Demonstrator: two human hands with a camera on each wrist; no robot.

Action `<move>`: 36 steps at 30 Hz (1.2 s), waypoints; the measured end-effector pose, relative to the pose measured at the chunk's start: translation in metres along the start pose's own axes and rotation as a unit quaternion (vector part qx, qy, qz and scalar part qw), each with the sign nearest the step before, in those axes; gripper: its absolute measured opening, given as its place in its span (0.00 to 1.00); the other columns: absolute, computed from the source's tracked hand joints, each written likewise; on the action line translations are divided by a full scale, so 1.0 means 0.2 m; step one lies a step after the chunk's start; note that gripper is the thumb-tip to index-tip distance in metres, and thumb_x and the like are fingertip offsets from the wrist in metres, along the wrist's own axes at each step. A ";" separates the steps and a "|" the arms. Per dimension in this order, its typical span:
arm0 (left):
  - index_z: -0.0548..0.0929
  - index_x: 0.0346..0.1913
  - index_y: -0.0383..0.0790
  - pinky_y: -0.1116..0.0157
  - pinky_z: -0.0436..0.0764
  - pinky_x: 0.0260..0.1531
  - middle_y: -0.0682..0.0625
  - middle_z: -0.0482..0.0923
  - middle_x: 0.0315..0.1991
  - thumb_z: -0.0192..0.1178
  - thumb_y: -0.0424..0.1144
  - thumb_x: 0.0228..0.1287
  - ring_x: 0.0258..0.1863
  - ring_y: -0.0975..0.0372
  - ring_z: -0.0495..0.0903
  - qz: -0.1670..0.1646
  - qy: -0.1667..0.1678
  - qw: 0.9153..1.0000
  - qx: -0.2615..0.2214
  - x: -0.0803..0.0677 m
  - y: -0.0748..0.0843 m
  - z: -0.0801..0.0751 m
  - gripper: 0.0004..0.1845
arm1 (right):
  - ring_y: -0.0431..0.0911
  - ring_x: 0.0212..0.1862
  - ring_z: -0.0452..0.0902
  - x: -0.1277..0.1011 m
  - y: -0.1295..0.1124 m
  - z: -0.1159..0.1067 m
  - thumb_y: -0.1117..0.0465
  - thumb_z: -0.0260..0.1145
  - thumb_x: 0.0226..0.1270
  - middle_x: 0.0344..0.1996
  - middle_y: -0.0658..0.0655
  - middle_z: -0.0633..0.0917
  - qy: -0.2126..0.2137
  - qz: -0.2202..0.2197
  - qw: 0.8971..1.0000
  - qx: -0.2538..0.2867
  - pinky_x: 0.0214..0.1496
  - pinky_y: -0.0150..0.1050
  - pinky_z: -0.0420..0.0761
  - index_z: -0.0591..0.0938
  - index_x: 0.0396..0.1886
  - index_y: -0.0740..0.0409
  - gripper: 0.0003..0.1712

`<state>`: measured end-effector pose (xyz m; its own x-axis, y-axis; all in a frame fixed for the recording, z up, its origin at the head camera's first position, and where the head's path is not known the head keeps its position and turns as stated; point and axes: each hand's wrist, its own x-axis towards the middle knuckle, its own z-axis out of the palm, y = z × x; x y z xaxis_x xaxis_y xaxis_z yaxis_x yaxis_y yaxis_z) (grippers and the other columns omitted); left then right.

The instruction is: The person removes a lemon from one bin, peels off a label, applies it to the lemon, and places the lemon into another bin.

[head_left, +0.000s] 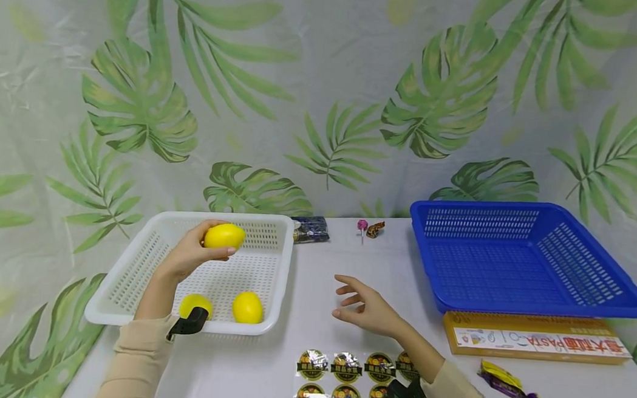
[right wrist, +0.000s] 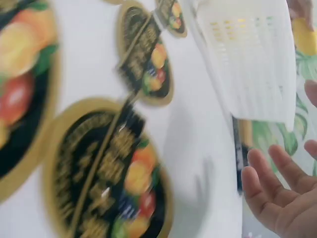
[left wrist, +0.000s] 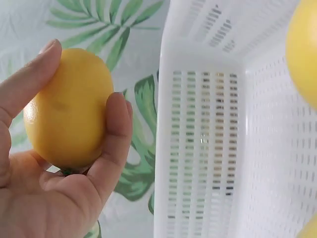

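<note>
Risk of slip: lemon (head_left: 224, 236) pinched only by thumb and fingertips of left hand (head_left: 191, 253), held above white basket (head_left: 125, 309) toward its 12 o'clock rim; right hand (head_left: 366, 308) splayed, holding nothing, at 3 o'clock; loose grip could drop it outside

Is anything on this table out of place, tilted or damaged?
The blue basket sits tilted, its near edge propped on the pasta box. A wrapped candy lies loose near the table's front edge. Nothing looks spilled or damaged.
</note>
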<state>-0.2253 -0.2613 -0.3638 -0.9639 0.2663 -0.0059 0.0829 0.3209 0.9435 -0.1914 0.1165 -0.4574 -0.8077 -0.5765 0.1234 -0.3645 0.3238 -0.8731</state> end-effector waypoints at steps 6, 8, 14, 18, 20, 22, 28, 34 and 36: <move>0.62 0.64 0.32 0.60 0.79 0.41 0.34 0.69 0.53 0.67 0.34 0.55 0.42 0.50 0.75 0.009 0.007 1.000 0.029 0.00 0.05 0.15 0.36 | 0.62 0.49 0.76 -0.15 0.06 -0.06 0.54 0.68 0.60 0.52 0.70 0.76 0.018 0.004 0.999 -0.028 0.44 0.52 0.78 0.65 0.67 0.63 0.38; 0.63 0.64 0.34 0.59 0.78 0.42 0.35 0.68 0.54 0.68 0.34 0.54 0.43 0.50 0.74 0.011 0.007 0.999 0.033 0.00 0.06 0.20 0.35 | 0.62 0.48 0.76 -0.20 0.07 -0.07 0.53 0.69 0.59 0.51 0.69 0.77 0.022 0.004 0.999 -0.043 0.45 0.54 0.77 0.67 0.65 0.65 0.38; 0.67 0.61 0.35 0.59 0.75 0.45 0.38 0.69 0.56 0.70 0.36 0.52 0.45 0.50 0.73 0.027 0.004 0.998 0.057 0.00 0.12 0.37 0.34 | 0.59 0.48 0.75 -0.32 0.11 -0.11 0.51 0.72 0.55 0.48 0.64 0.81 0.040 0.016 0.994 -0.105 0.49 0.56 0.75 0.72 0.59 0.67 0.37; 0.70 0.59 0.36 0.57 0.76 0.43 0.39 0.72 0.54 0.71 0.37 0.50 0.43 0.52 0.75 0.046 0.015 0.996 0.072 -0.01 0.17 0.52 0.33 | 0.57 0.48 0.76 -0.37 0.12 -0.13 0.51 0.73 0.53 0.47 0.60 0.82 0.045 0.019 0.990 -0.131 0.51 0.55 0.74 0.74 0.57 0.67 0.36; 0.71 0.58 0.37 0.58 0.77 0.42 0.40 0.73 0.53 0.72 0.37 0.48 0.42 0.53 0.76 0.061 0.019 0.995 0.080 -0.02 0.18 0.60 0.33 | 0.57 0.48 0.77 -0.39 0.13 -0.13 0.51 0.73 0.53 0.47 0.59 0.82 0.045 0.017 0.989 -0.141 0.51 0.55 0.74 0.75 0.57 0.67 0.35; 0.71 0.57 0.39 0.58 0.78 0.41 0.41 0.74 0.52 0.72 0.37 0.47 0.41 0.53 0.76 0.076 0.018 0.994 0.082 -0.03 0.20 0.69 0.32 | 0.55 0.48 0.77 -0.40 0.14 -0.13 0.51 0.74 0.52 0.46 0.58 0.83 0.045 0.015 0.988 -0.149 0.51 0.54 0.73 0.76 0.56 0.66 0.35; 0.71 0.56 0.40 0.59 0.77 0.41 0.42 0.76 0.51 0.72 0.38 0.47 0.41 0.55 0.77 0.106 -0.021 0.992 0.072 -0.02 0.17 0.93 0.32 | 0.52 0.47 0.76 -0.42 0.17 -0.11 0.49 0.75 0.49 0.44 0.53 0.84 0.048 0.014 0.985 -0.165 0.52 0.51 0.72 0.79 0.52 0.63 0.33; 0.72 0.55 0.41 0.62 0.76 0.40 0.44 0.78 0.48 0.74 0.39 0.46 0.40 0.57 0.77 0.087 -0.036 0.992 0.079 0.06 0.05 1.10 0.31 | 0.54 0.49 0.73 -0.42 0.17 -0.10 0.48 0.76 0.46 0.46 0.53 0.82 0.046 0.024 0.983 -0.177 0.51 0.54 0.71 0.81 0.48 0.58 0.30; 0.73 0.54 0.40 0.61 0.76 0.41 0.44 0.79 0.48 0.74 0.39 0.44 0.40 0.58 0.77 0.076 -0.034 0.993 0.086 0.10 -0.01 1.14 0.31 | 0.54 0.49 0.71 -0.42 0.17 -0.10 0.48 0.76 0.46 0.45 0.52 0.81 0.043 0.026 0.983 -0.177 0.50 0.54 0.69 0.82 0.46 0.56 0.28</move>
<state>-0.1872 -0.0487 -0.4411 -0.9181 0.3825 0.1038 0.2732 0.4210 0.8649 -0.1453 0.1903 -0.4879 -0.8602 -0.4913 0.1365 -0.4479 0.6002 -0.6626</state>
